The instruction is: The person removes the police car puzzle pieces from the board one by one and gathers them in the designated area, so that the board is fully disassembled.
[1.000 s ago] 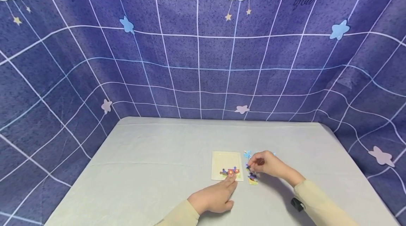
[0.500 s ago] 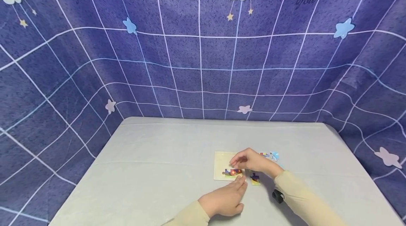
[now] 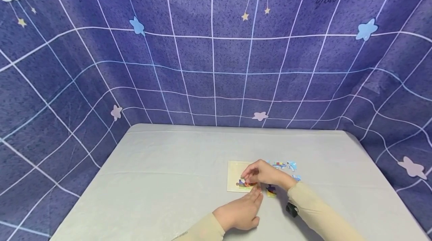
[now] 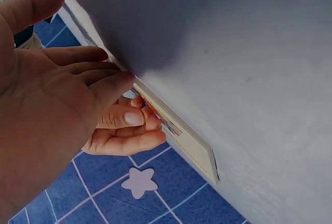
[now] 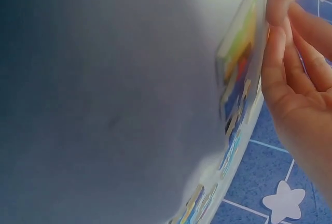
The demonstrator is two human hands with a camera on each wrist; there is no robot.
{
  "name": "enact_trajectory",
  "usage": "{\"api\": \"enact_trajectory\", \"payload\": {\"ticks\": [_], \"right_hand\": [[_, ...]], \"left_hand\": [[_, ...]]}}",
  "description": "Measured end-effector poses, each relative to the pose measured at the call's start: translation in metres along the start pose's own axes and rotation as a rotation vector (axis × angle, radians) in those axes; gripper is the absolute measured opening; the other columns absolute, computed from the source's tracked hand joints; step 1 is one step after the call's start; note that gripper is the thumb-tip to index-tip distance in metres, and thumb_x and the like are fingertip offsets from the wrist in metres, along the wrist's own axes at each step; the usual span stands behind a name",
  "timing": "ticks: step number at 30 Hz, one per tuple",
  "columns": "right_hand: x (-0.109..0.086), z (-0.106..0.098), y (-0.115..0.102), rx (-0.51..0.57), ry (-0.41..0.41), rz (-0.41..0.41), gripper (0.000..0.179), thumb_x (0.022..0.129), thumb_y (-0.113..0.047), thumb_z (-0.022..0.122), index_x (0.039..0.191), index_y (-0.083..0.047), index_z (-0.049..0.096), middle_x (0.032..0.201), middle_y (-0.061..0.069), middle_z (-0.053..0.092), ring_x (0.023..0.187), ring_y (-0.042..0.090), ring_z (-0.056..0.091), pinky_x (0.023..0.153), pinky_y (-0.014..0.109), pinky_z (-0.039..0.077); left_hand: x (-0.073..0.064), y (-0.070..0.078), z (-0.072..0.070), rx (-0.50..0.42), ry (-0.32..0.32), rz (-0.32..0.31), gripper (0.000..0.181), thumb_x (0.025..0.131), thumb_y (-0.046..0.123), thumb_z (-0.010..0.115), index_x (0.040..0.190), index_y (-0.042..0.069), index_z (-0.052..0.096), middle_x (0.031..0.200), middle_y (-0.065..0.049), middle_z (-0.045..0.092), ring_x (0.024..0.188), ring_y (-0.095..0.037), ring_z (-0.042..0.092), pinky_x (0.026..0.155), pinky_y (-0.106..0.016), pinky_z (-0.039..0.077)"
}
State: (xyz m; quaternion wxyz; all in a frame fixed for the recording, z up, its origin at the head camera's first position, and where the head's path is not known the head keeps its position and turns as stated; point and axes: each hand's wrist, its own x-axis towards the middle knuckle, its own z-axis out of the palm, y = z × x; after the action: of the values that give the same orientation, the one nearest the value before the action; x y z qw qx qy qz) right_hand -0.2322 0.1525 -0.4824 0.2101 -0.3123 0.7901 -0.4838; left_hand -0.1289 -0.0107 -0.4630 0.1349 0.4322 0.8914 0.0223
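Note:
A shallow cream puzzle tray (image 3: 233, 169) lies on the table, with a few joined jigsaw pieces (image 3: 240, 184) along its near side. My left hand (image 3: 239, 211) has its fingers straight, the tips resting at the tray's near right edge; the left wrist view shows the palm beside the tray frame (image 4: 199, 149). Over the joined pieces, my right hand (image 3: 264, 173) has thumb and fingers brought together and pinches a small jigsaw piece, mostly hidden by the fingers. Just right of the tray lies a loose yellow and purple jigsaw piece (image 3: 271, 191), large in the right wrist view.
Several loose blue jigsaw pieces (image 3: 292, 166) lie beyond and right of the right forearm. The light grey table (image 3: 162, 173) ends at a purple-blue curtain (image 3: 189, 83) with grid lines and stars. A dark device (image 3: 291, 209) sits at the right wrist.
My right hand has moved left from the loose pieces to over the tray, then lowered slightly toward the joined pieces. The left hand stays at the tray's near edge.

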Motion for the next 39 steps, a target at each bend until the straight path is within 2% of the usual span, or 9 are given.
{"api": "enact_trajectory", "payload": {"ticks": [9,23,28,39], "right_hand": [[0.0007,0.0017,-0.0021,-0.018,0.005,-0.028,0.013,0.084,0.003,0.069,0.096,0.005,0.072,0.085,0.016,0.068,0.073,0.018,0.061,0.065,0.022,0.052],[0.0019,0.0043,-0.0013,-0.069,0.011,-0.003,0.015,0.083,-0.002,0.072,0.098,0.0,0.073,0.082,0.008,0.065,0.07,0.008,0.057,0.062,0.021,0.051],[0.0031,0.005,-0.0012,-0.051,0.012,0.008,0.014,0.083,-0.002,0.072,0.096,0.001,0.073,0.079,0.008,0.065,0.067,0.007,0.056,0.059,0.02,0.05],[0.0069,0.0038,-0.0005,0.014,-0.005,0.021,0.014,0.083,0.007,0.067,0.096,0.003,0.072,0.079,0.012,0.07,0.068,0.013,0.062,0.062,0.022,0.053]], "left_hand": [[0.0018,-0.0021,0.0028,-0.022,-0.014,-0.002,0.063,0.095,0.03,0.055,0.144,-0.005,0.037,0.153,-0.019,0.029,0.145,-0.025,0.021,0.115,-0.027,0.022],[0.0013,0.0002,0.0027,0.01,-0.016,-0.005,0.064,0.095,0.032,0.056,0.144,-0.005,0.037,0.153,-0.019,0.03,0.145,-0.025,0.021,0.116,-0.029,0.022],[0.0019,0.0004,0.0029,0.015,-0.022,-0.008,0.064,0.095,0.033,0.056,0.144,-0.004,0.037,0.153,-0.019,0.03,0.145,-0.024,0.021,0.116,-0.029,0.022],[0.0024,0.0004,0.003,0.018,-0.02,-0.01,0.065,0.095,0.033,0.056,0.144,-0.005,0.037,0.153,-0.019,0.03,0.145,-0.026,0.02,0.116,-0.029,0.021]]}}
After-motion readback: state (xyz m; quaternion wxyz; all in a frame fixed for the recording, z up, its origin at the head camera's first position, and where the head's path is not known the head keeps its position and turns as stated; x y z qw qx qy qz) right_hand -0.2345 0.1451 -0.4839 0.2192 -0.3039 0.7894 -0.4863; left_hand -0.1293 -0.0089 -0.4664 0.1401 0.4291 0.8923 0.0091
